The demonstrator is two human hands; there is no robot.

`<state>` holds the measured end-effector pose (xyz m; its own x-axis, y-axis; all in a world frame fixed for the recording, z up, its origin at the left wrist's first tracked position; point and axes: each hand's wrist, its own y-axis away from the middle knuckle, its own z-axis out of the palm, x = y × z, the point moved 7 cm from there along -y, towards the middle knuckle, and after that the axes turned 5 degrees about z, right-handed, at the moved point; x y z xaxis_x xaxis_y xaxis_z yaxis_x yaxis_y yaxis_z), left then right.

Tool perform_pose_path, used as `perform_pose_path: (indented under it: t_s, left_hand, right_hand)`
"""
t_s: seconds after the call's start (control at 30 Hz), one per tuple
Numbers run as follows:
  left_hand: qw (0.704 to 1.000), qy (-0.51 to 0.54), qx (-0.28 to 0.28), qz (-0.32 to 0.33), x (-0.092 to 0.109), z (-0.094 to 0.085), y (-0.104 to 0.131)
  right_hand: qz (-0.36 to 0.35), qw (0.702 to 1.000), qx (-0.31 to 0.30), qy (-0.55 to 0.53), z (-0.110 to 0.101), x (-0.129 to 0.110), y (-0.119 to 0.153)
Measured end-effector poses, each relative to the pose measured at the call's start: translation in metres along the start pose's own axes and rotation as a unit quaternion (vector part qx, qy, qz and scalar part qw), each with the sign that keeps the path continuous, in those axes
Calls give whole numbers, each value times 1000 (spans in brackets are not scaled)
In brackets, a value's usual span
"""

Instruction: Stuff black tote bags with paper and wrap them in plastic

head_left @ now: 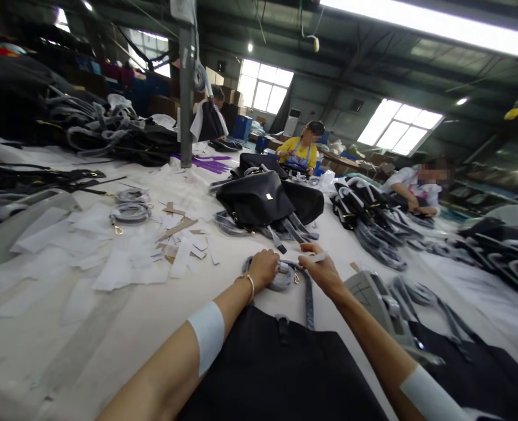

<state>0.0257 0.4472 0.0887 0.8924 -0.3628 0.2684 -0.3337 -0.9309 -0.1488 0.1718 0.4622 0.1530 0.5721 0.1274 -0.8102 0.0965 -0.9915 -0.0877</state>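
In the head view a black bag [294, 368] lies close to me, its wrapped grey handle [308, 298] stretching away over the white table. Just past the bag's edge sits a coiled, wrapped strap [280, 280] with a gold clasp [296, 277] beside it. My left hand [263, 268] is closed on this coil, its fingertips partly hidden. To the right, my right hand [320, 266] pinches a small white paper strip [315, 256] above the far end of the handle.
White paper pieces [118, 257] and two coiled straps [131, 213] lie at left. A pile of black bags [259, 199] stands ahead. At right are a grey tape dispenser [375, 307] and another black bag [473, 362]. Co-workers [300, 149] sit across the table.
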Motion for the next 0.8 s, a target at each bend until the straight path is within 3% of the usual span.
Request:
perform_pose_path:
  t_s: [0.13, 0.3, 0.67, 0.8]
  left_hand:
    - [1000, -1, -21, 4, -3, -2, -5]
    - [1000, 4, -21, -5, -8, -7, -7]
    - [999, 28, -19, -14, -7, -18, -6]
    - [1000, 26, -2, -13, -11, -20, -10]
  right_hand:
    - [21, 1000, 20, -12, -4, 7, 2]
    - [-5, 1000, 7, -4, 4, -1, 10]
    - [-117, 992, 8, 52, 15, -3, 17]
    - [-206, 967, -3, 148, 22, -17, 35]
